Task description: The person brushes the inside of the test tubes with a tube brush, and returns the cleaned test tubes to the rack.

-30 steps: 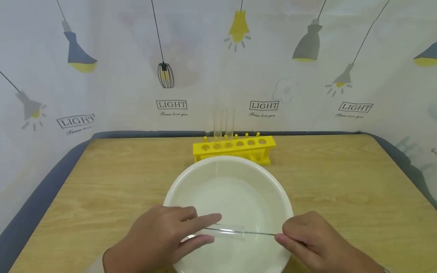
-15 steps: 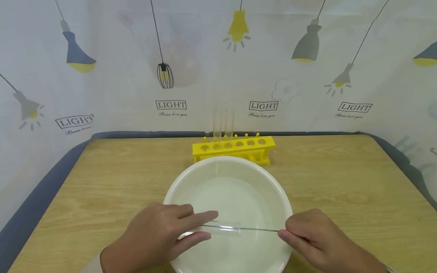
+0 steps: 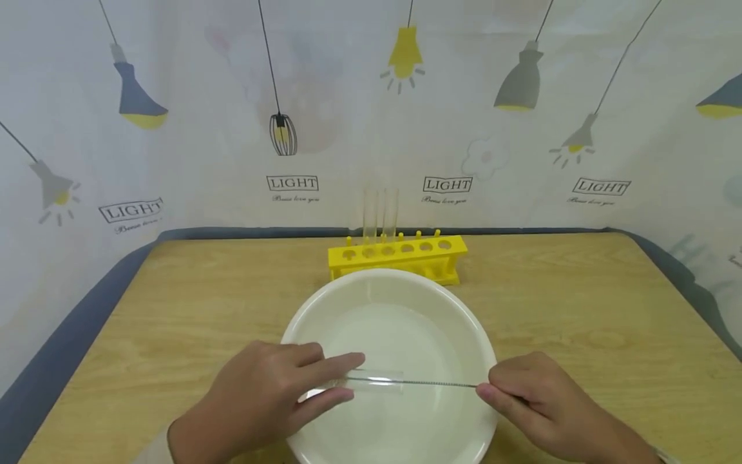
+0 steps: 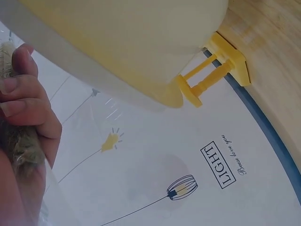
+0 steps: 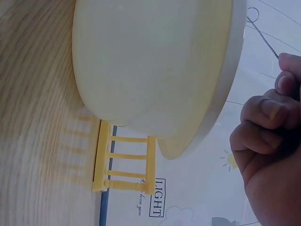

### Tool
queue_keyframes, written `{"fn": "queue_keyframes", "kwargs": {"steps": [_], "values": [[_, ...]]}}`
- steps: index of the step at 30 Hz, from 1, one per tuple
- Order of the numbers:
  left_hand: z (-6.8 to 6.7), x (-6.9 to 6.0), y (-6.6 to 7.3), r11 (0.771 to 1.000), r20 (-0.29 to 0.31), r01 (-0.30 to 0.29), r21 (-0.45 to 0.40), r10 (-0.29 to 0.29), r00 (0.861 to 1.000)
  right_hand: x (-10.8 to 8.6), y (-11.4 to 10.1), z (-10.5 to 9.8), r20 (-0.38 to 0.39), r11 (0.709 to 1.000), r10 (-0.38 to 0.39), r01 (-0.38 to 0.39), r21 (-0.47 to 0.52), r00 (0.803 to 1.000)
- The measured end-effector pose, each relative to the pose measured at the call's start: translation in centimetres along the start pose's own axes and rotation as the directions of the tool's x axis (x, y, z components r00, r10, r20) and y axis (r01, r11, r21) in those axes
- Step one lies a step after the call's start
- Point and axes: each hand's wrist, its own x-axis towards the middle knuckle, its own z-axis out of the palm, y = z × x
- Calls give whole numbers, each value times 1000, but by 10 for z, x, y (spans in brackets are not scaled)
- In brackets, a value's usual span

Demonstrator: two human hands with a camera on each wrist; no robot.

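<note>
Over a white basin (image 3: 382,274), my left hand (image 3: 272,390) holds a clear test tube (image 3: 379,381) lying nearly level, its mouth to the right. Inside the tube is a test tube brush; its twisted wire handle (image 3: 439,383) comes out of the mouth. My right hand (image 3: 536,399) pinches that wire's outer end between thumb and curled fingers at the basin's right rim. In the left wrist view, the brush's bristles (image 4: 22,143) show through the glass beneath the curled left fingers (image 4: 30,110). The tube's closed end is hidden in the left hand in the head view.
Behind the basin stands a yellow test tube rack (image 3: 417,248). Two clear test tubes (image 3: 390,212) stick up from it. Water appears to lie in the basin. A wooden table (image 3: 580,309) lies beneath, with a lamp-patterned cloth (image 3: 348,96) behind it.
My right hand has shifted slightly right and my left hand slightly left. More of the brush's wire shows outside the tube's mouth. Tube and hands sit a little higher in the head view.
</note>
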Motion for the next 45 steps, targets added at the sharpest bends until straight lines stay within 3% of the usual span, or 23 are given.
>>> {"fn": "queue_keyframes", "kwargs": {"steps": [7, 13, 27, 36, 45], "values": [[-4, 2, -2, 998, -23, -15, 54, 16, 1000, 2, 4, -2, -51, 998, -56, 56, -8, 997], [-3, 1, -4, 999, -48, 5, 41, -3, 999, 0, 7, -1, -74, 997, -57, 61, 53, 996], [-7, 0, -11, 998, -52, 39, 57, -36, 998, -5, 12, -3, -86, 1000, 2, -2, 6, 996], [-7, -3, -14, 994, -70, 75, 78, -70, 995, -7, 14, -3, -85, 999, 32, -30, 26, 996], [-2, -4, -18, 990, -111, 93, 104, -81, 991, -9, 15, -5, -137, 997, 11, 1, 82, 991]]}}
